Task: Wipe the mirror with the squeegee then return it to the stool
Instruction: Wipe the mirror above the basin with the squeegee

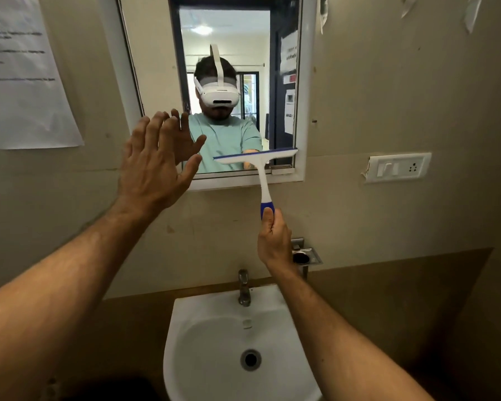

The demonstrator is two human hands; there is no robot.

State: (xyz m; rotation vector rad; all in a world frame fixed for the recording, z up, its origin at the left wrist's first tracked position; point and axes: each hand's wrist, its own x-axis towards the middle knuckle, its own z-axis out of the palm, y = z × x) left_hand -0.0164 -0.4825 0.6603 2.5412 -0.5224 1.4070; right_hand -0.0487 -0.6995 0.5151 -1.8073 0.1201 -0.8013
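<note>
A white-framed mirror (156, 53) hangs on the beige wall above the sink. My right hand (272, 238) grips the blue end of a white squeegee (262, 175), thumb up along the handle. Its blue-edged blade lies across the mirror's lower right corner, near the bottom frame. My left hand (154, 166) is held up flat with fingers spread, at the mirror's lower left corner; its fingertips appear to touch the glass. No stool is in view.
A white sink (185, 328) with a metal tap (244, 287) sits below the mirror. A steel soap holder (307, 256) is on the wall behind my right wrist. A switch plate (396, 167) is right of the mirror, a paper notice (21, 76) left.
</note>
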